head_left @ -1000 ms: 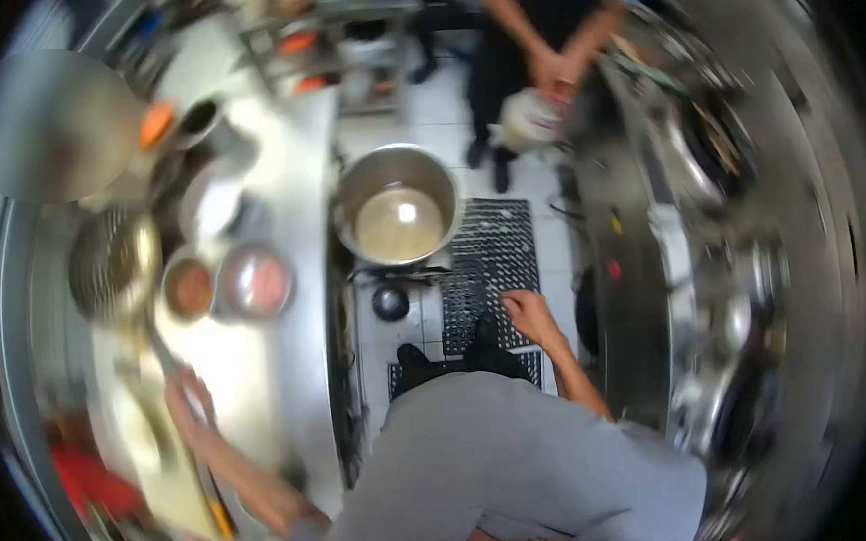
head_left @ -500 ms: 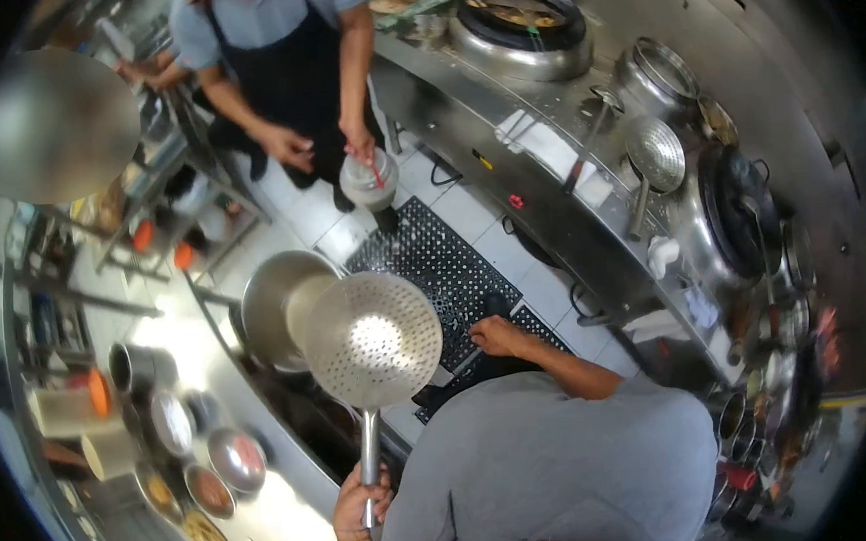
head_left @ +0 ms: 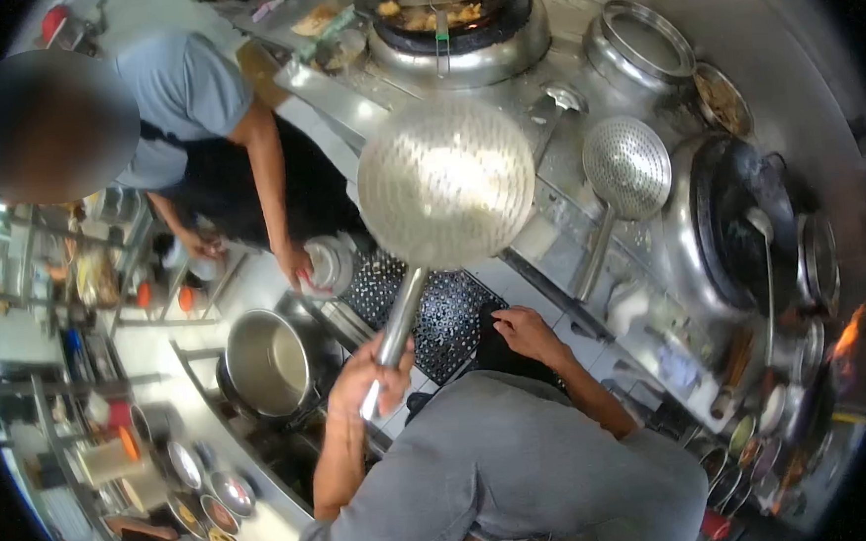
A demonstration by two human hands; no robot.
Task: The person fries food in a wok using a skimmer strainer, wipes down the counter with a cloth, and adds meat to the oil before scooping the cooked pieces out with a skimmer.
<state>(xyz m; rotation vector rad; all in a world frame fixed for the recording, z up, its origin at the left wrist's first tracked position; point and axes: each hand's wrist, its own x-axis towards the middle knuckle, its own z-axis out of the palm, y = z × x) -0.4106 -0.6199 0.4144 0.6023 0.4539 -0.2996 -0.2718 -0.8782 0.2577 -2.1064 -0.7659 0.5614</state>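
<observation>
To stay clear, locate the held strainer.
The held strainer is at the head view's upper centre, in the left hand, left of another strainer on the counter.

Your head camera: forward-and-down view from above your grey shirt (head_left: 524,453), left hand (head_left: 372,375) and right hand (head_left: 530,333) near.

Held strainer (head_left: 448,185): perf. sheet metal, glossy at ctr.; its hdl. (head_left: 403,312) was smooth, polished metal. Second strainer (head_left: 628,167), on the stove side, was likewise perf. metal w/ a semi-gloss finish. Deep pot (head_left: 247,356) was smooth metal, satin inside. RH wok (head_left: 727,252) looked matt blk. metal. Floor mat (head_left: 436,320) was blk., perf., rubber-like, rough. Worn shirt (head_left: 513,444) was matt grey cloth, lightly creased. LH counter (head_left: 278,518) was smooth, reflective metal.
</observation>
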